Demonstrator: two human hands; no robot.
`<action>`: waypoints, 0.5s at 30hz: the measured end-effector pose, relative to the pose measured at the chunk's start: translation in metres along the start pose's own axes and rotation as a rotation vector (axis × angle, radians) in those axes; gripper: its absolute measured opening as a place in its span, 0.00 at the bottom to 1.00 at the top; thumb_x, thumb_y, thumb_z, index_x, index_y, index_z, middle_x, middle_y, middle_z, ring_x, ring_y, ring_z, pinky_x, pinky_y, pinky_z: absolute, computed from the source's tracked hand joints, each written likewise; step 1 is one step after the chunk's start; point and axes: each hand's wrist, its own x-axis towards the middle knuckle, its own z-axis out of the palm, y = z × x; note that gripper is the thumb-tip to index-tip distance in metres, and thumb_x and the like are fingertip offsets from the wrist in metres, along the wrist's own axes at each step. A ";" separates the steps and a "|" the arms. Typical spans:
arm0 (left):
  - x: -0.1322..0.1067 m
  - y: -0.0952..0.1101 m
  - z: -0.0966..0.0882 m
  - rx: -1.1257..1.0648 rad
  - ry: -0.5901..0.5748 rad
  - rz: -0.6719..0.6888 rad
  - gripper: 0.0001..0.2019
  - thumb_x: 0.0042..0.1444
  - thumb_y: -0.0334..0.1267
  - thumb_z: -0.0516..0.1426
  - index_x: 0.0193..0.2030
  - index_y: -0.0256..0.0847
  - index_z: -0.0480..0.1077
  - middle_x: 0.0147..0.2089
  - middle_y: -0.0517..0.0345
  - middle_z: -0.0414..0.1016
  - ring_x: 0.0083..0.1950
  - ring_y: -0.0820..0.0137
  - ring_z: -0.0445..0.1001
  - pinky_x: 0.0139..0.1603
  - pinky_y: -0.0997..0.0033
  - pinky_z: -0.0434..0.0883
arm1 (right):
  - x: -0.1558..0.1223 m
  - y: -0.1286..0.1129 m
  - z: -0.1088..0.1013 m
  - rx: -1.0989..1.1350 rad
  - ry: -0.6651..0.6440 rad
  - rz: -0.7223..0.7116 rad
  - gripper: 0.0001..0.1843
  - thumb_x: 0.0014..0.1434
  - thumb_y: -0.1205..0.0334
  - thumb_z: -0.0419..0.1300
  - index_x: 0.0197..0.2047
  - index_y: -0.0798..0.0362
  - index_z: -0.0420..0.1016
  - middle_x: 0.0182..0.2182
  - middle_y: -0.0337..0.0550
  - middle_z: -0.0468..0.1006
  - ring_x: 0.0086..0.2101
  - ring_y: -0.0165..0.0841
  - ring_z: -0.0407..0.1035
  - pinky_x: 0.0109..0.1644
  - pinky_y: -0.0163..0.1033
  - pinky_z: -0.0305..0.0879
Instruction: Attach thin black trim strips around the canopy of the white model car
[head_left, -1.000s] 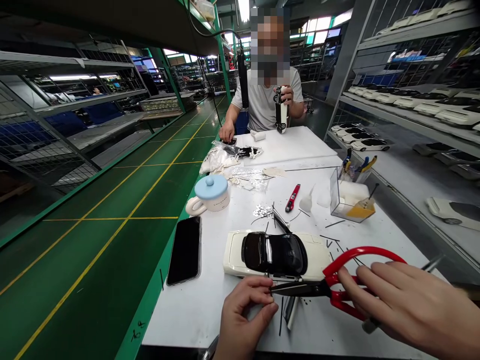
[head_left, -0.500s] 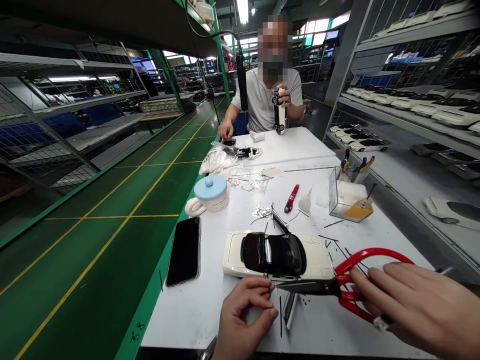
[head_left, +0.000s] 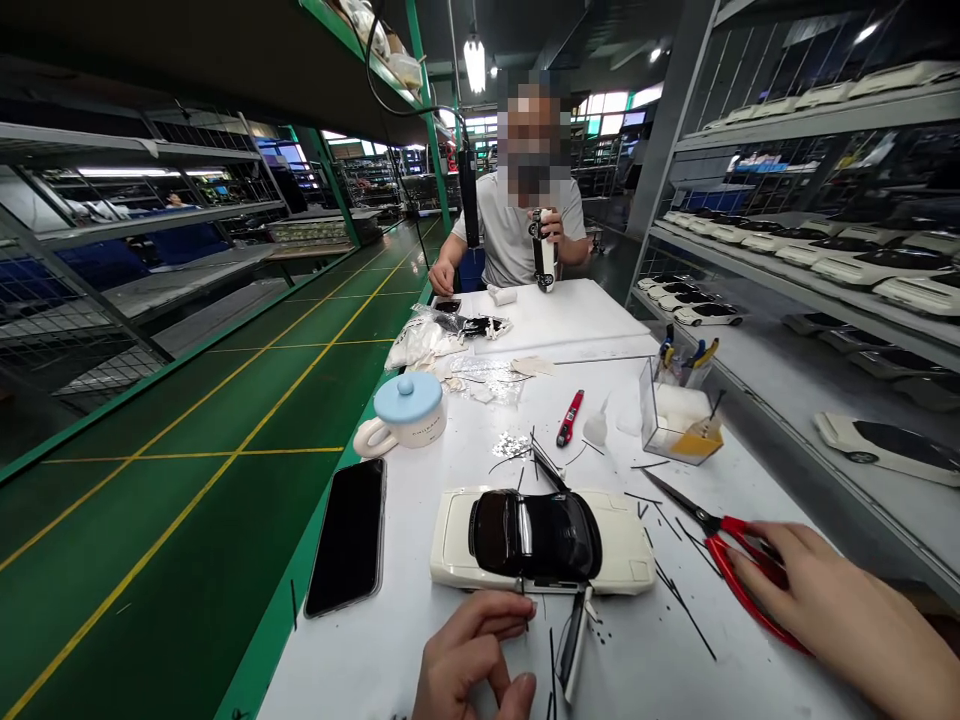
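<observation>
Okay so compared to a moment ago, the big change is the red-handled scissors: they've swung away from the near edge of the white model car and now sit well out to its right, blades closed and angled up and away from me, pointing roughly at the clear acrylic box. The right hand has moved back with them, fingers wrapped over the red loops, so it's got a proper hold on them. The left hand sits just below the car's near edge, fingers loosely curled, with the thumb and forefinger close to a thin black strip, but I can't tell if it's actually pinching it. The car lies flat on the worktop, black roof up, with a dark strip with a white edge right by its near edge and loose black bits scattered around. Left of the car there's a black phone, and beyond the car a co-worker holds up another model car.
</observation>
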 end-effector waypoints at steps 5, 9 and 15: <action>-0.003 -0.002 0.007 -0.018 0.063 -0.005 0.16 0.57 0.38 0.55 0.19 0.39 0.62 0.47 0.50 0.75 0.46 0.64 0.77 0.45 0.67 0.78 | 0.060 -0.058 0.009 0.093 -0.106 0.055 0.24 0.58 0.44 0.52 0.45 0.55 0.72 0.36 0.47 0.78 0.31 0.36 0.74 0.28 0.36 0.64; -0.004 -0.002 0.009 -0.010 0.094 -0.003 0.17 0.58 0.40 0.55 0.19 0.39 0.61 0.47 0.50 0.75 0.46 0.64 0.77 0.46 0.67 0.78 | 0.113 -0.101 0.032 0.176 -0.139 0.147 0.29 0.57 0.45 0.54 0.51 0.60 0.70 0.42 0.56 0.76 0.41 0.41 0.71 0.38 0.40 0.64; -0.004 0.000 0.007 -0.036 0.104 -0.040 0.20 0.60 0.44 0.53 0.19 0.38 0.61 0.47 0.50 0.75 0.46 0.64 0.77 0.46 0.67 0.77 | 0.135 -0.121 0.043 0.282 -0.061 0.180 0.18 0.56 0.50 0.56 0.37 0.58 0.73 0.41 0.54 0.74 0.35 0.35 0.68 0.37 0.38 0.60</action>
